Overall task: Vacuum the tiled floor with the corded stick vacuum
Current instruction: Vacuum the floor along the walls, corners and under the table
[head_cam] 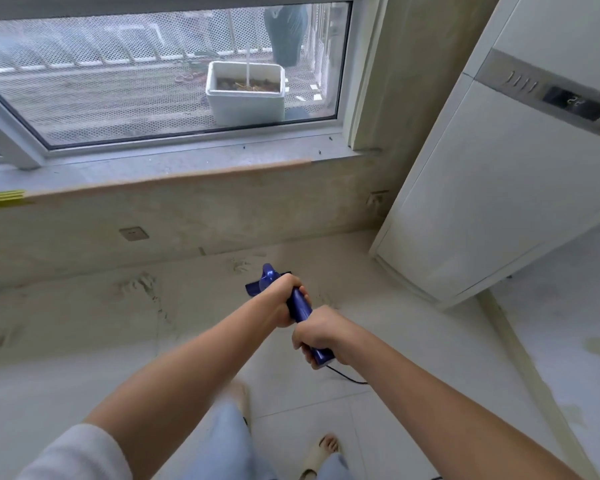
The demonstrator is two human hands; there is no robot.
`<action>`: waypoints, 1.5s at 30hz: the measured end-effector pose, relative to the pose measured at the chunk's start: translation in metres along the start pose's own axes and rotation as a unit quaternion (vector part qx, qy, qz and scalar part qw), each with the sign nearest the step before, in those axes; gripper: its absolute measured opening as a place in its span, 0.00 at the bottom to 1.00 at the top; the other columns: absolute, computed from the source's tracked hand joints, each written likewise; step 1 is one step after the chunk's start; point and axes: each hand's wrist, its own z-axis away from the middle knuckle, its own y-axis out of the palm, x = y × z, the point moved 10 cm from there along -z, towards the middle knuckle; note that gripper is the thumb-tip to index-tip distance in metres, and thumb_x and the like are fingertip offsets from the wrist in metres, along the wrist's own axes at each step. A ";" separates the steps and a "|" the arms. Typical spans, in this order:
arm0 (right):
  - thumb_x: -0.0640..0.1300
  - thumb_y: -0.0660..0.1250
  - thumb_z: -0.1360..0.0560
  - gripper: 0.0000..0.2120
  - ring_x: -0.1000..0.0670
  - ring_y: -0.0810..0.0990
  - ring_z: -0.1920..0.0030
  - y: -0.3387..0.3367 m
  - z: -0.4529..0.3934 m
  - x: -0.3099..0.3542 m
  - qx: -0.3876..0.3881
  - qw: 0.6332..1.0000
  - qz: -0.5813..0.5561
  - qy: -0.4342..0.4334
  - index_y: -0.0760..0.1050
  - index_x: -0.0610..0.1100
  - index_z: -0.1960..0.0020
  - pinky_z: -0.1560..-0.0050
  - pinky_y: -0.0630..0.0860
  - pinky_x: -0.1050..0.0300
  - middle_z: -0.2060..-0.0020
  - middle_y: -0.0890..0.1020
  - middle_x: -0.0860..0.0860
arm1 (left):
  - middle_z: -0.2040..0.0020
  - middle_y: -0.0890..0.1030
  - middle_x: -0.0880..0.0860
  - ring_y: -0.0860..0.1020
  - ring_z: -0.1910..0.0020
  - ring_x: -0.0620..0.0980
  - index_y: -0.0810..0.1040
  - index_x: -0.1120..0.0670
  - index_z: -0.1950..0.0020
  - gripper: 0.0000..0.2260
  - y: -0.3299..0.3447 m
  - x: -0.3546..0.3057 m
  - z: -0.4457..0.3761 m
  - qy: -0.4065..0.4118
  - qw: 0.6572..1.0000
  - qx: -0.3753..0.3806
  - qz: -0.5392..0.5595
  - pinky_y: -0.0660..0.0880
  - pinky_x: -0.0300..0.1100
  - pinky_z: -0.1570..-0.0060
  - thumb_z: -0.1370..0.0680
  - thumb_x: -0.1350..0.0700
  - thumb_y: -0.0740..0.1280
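Both hands grip the vacuum [300, 306] handle, left hand [284, 299] lower, right hand [321, 336] above; shaft points toward the window wall.

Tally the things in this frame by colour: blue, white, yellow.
Blue: 1, the stick vacuum, gripped by the left hand and the right hand.
White: 2, the foam box outside the window and the standing air conditioner.
Yellow: 1, the strip on the sill.
Total: 4
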 end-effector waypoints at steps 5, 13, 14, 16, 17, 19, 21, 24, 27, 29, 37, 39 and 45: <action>0.29 0.62 0.28 0.12 0.50 0.70 0.74 0.023 -0.028 0.032 -0.018 1.000 -0.019 0.000 0.68 0.37 0.46 0.80 0.69 0.67 0.67 0.72 0.43 | 0.78 0.69 0.49 0.67 0.76 0.46 0.65 0.56 0.68 0.11 -0.024 -0.041 -0.017 0.012 0.999 0.008 -0.035 0.68 0.37 0.71 0.26 0.65 0.58; 0.28 0.59 0.27 0.08 0.50 0.68 0.76 0.069 -0.078 0.095 -0.042 0.996 -0.080 0.010 0.66 0.40 0.57 0.79 0.68 0.68 0.70 0.70 0.45 | 0.80 0.68 0.49 0.66 0.77 0.45 0.64 0.55 0.67 0.12 -0.066 -0.117 -0.045 0.008 0.994 0.027 -0.106 0.67 0.36 0.72 0.24 0.63 0.57; 0.28 0.59 0.28 0.09 0.50 0.68 0.76 0.071 -0.080 0.102 -0.045 0.995 -0.087 0.010 0.66 0.40 0.58 0.79 0.67 0.68 0.70 0.69 0.45 | 0.80 0.68 0.49 0.66 0.78 0.46 0.64 0.55 0.67 0.12 -0.069 -0.123 -0.045 0.005 0.994 0.029 -0.104 0.67 0.36 0.72 0.24 0.63 0.57; 0.27 0.58 0.28 0.09 0.52 0.68 0.80 0.074 -0.075 0.109 -0.045 0.996 -0.079 0.013 0.66 0.40 0.59 0.79 0.67 0.68 0.70 0.68 0.45 | 0.81 0.68 0.49 0.66 0.78 0.46 0.64 0.55 0.67 0.12 -0.072 -0.128 -0.042 -0.003 0.994 0.035 -0.102 0.66 0.36 0.73 0.24 0.64 0.56; 0.27 0.58 0.28 0.09 0.53 0.67 0.83 0.075 -0.072 0.112 -0.044 0.996 -0.073 0.015 0.66 0.40 0.60 0.79 0.67 0.68 0.70 0.68 0.45 | 0.80 0.68 0.49 0.66 0.77 0.46 0.64 0.55 0.67 0.12 -0.074 -0.128 -0.042 -0.006 0.994 0.039 -0.100 0.66 0.36 0.73 0.24 0.64 0.56; 0.28 0.58 0.28 0.08 0.53 0.67 0.84 0.075 -0.064 0.114 -0.045 0.997 -0.060 0.022 0.67 0.40 0.59 0.79 0.67 0.68 0.70 0.69 0.45 | 0.79 0.68 0.49 0.67 0.77 0.47 0.64 0.55 0.68 0.11 -0.077 -0.125 -0.041 -0.018 0.994 0.046 -0.093 0.68 0.37 0.72 0.25 0.64 0.57; 0.28 0.59 0.28 0.07 0.53 0.67 0.83 0.076 -0.059 0.118 -0.049 0.997 -0.051 0.026 0.67 0.39 0.59 0.79 0.67 0.67 0.71 0.70 0.45 | 0.78 0.69 0.49 0.67 0.78 0.47 0.64 0.55 0.68 0.12 -0.079 -0.126 -0.040 -0.025 0.994 0.052 -0.096 0.68 0.37 0.71 0.26 0.64 0.57; 0.29 0.59 0.28 0.07 0.52 0.68 0.81 0.076 -0.063 0.123 -0.055 0.997 -0.048 0.026 0.67 0.39 0.60 0.79 0.67 0.66 0.71 0.70 0.45 | 0.78 0.69 0.49 0.68 0.76 0.47 0.65 0.56 0.69 0.12 -0.079 -0.135 -0.039 -0.018 0.992 0.057 -0.107 0.69 0.37 0.70 0.25 0.64 0.57; 0.29 0.60 0.28 0.07 0.51 0.68 0.81 0.082 -0.076 0.130 -0.066 0.997 -0.041 0.025 0.67 0.39 0.60 0.78 0.68 0.65 0.71 0.71 0.45 | 0.79 0.69 0.49 0.68 0.75 0.47 0.64 0.55 0.68 0.11 -0.085 -0.145 -0.045 -0.012 0.991 0.053 -0.118 0.68 0.37 0.71 0.26 0.64 0.57; 0.29 0.59 0.28 0.06 0.52 0.67 0.83 0.084 -0.084 0.134 -0.074 0.995 -0.054 0.029 0.67 0.38 0.59 0.78 0.67 0.66 0.71 0.70 0.45 | 0.79 0.69 0.49 0.68 0.78 0.46 0.64 0.55 0.67 0.11 -0.087 -0.151 -0.049 -0.011 0.991 0.051 -0.123 0.68 0.37 0.72 0.26 0.64 0.57; 0.30 0.58 0.28 0.06 0.50 0.69 0.79 0.076 -0.094 0.150 -0.102 0.992 -0.070 0.016 0.69 0.37 0.54 0.79 0.68 0.65 0.71 0.72 0.44 | 0.79 0.69 0.49 0.68 0.80 0.46 0.66 0.55 0.68 0.11 -0.082 -0.170 -0.056 -0.013 0.988 0.054 -0.141 0.68 0.36 0.71 0.26 0.64 0.58; 0.30 0.58 0.28 0.07 0.50 0.69 0.80 0.074 -0.095 0.147 -0.104 0.992 -0.069 0.020 0.69 0.37 0.52 0.80 0.68 0.65 0.71 0.72 0.44 | 0.78 0.69 0.49 0.68 0.79 0.46 0.65 0.55 0.68 0.11 -0.080 -0.168 -0.058 -0.016 0.988 0.056 -0.142 0.68 0.36 0.71 0.26 0.64 0.58; 0.29 0.58 0.28 0.05 0.50 0.68 0.79 0.073 -0.087 0.134 -0.110 0.991 -0.067 0.033 0.68 0.38 0.58 0.80 0.67 0.66 0.72 0.71 0.44 | 0.80 0.69 0.49 0.66 0.75 0.47 0.64 0.55 0.68 0.12 -0.073 -0.154 -0.054 -0.015 0.986 0.069 -0.154 0.67 0.37 0.71 0.25 0.64 0.56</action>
